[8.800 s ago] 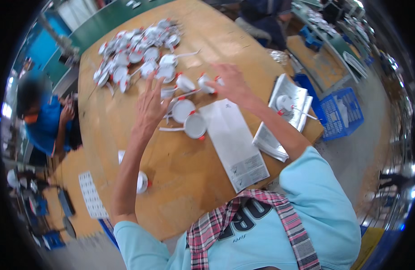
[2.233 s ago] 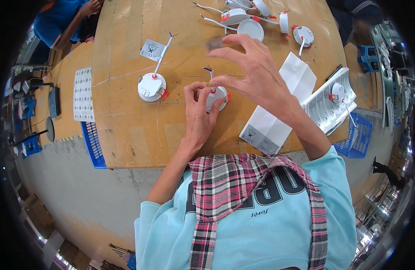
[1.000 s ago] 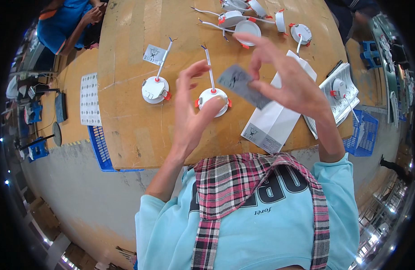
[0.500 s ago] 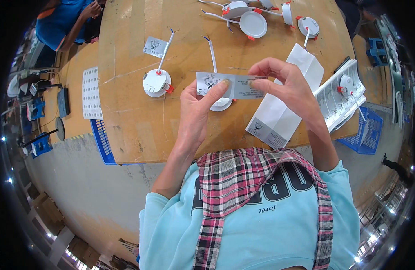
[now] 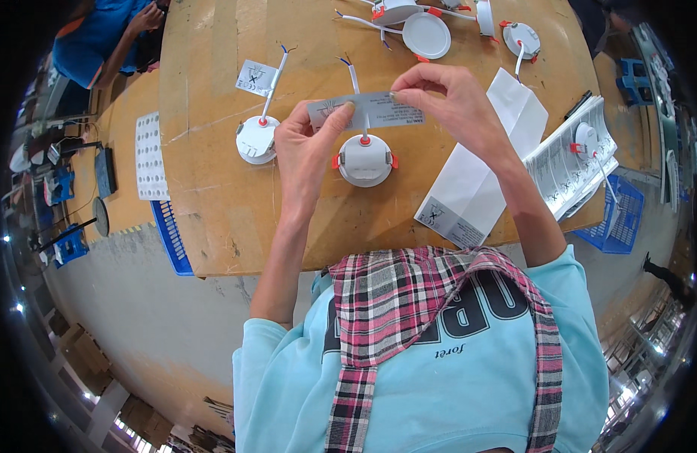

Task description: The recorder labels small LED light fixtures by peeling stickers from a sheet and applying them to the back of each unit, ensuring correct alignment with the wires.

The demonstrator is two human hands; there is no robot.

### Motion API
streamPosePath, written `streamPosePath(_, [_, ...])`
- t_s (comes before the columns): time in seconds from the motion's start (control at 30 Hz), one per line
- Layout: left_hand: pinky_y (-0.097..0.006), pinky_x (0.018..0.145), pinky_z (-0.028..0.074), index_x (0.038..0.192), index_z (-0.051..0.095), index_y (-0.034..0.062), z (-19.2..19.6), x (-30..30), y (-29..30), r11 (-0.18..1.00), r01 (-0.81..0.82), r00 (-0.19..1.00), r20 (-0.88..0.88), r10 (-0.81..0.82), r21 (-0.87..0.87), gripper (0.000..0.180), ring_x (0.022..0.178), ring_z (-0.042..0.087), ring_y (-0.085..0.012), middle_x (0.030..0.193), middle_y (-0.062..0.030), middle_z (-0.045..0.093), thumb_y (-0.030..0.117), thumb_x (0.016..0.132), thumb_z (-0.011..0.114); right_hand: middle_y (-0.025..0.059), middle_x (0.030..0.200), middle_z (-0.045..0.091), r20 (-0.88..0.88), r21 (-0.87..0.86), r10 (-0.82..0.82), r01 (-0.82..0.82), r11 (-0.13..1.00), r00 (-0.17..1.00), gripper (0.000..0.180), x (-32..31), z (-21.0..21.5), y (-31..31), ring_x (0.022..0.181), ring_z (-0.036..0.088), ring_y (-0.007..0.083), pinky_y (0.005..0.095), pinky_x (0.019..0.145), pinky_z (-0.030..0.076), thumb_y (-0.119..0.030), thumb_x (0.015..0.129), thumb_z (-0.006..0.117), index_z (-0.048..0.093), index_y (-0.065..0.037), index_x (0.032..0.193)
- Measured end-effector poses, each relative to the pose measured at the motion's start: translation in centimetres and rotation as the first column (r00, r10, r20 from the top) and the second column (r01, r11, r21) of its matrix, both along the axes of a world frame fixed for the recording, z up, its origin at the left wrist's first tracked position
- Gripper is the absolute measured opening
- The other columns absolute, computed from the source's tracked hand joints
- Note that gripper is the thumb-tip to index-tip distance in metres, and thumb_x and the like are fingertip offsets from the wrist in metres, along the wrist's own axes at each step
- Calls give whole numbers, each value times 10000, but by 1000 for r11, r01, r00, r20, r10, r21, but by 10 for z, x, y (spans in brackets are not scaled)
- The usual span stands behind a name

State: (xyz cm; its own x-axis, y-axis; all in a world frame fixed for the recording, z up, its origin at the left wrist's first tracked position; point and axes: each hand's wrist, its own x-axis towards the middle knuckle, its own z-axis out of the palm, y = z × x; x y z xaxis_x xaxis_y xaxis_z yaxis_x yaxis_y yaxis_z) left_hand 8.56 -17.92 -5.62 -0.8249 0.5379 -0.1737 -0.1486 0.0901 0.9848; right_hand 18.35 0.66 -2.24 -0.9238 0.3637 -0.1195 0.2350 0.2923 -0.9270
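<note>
- We see a narrow grey label strip (image 5: pixel 366 111) with small dark print, stretched flat and roughly level above the wooden desk (image 5: pixel 212 196).
- The strip hangs just over a round white downlight (image 5: pixel 365 160) with orange spring clips, which rests face down on the desk, its white lead running up behind the strip.
- Our left hand (image 5: pixel 309 151) reaches up from below, its grip closed on the strip's left end, thumb tip pressed on the front.
- Our right hand (image 5: pixel 450 106) arches in from the right, thumb and forefinger pinched on the strip's right end, the other fingers curled loosely.
- A second white downlight (image 5: pixel 255 139) lies just left of our left hand.
- A white backing sheet (image 5: pixel 481 174) lies slantwise under our right forearm.
</note>
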Motion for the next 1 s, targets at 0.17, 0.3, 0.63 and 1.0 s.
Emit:
streamPosePath(0.17, [-229, 719, 451, 952, 690, -11, -12, -11, 7, 1000, -13, 997, 79, 12, 24, 230, 740, 578, -69, 842, -46, 685, 188, 839, 716, 86, 786, 661, -34, 62, -10, 12, 998, 999, 219, -13, -18, 7, 721, 604, 142, 290, 668, 489, -169, 842, 639, 684, 11, 958])
streamPosePath(0.3, [-235, 745, 447, 970, 694, -9, -20, -12, 9, 998, -25, 989, 144, 16, 60, 241, 764, 578, -76, 848, -49, 684, 190, 837, 716, 88, 784, 659, -33, 78, -19, 21, 997, 999, 223, -17, -22, 8, 720, 600, 148, 290, 668, 486, -171, 837, 646, 682, 12, 961])
streamPosePath(0.63, [-242, 728, 491, 979, 685, -4, -25, -14, 12, 995, -55, 962, 272, 31, 81, 221, 770, 609, -95, 882, -64, 687, 173, 848, 706, 82, 794, 657, -72, 137, -40, 50, 989, 997, 232, -17, -28, 6, 723, 573, 154, 308, 671, 486, -174, 829, 658, 674, -1, 982])
streamPosePath(1.0, [-280, 774, 564, 1052, 643, -22, -28, -15, 11, 982, -36, 924, 380, -37, 183, 207, 859, 651, -144, 991, -107, 674, 118, 900, 635, 65, 771, 637, -119, 107, -67, 80, 991, 991, 220, -18, -32, 4, 726, 567, 148, 302, 658, 493, -160, 826, 666, 653, -6, 983])
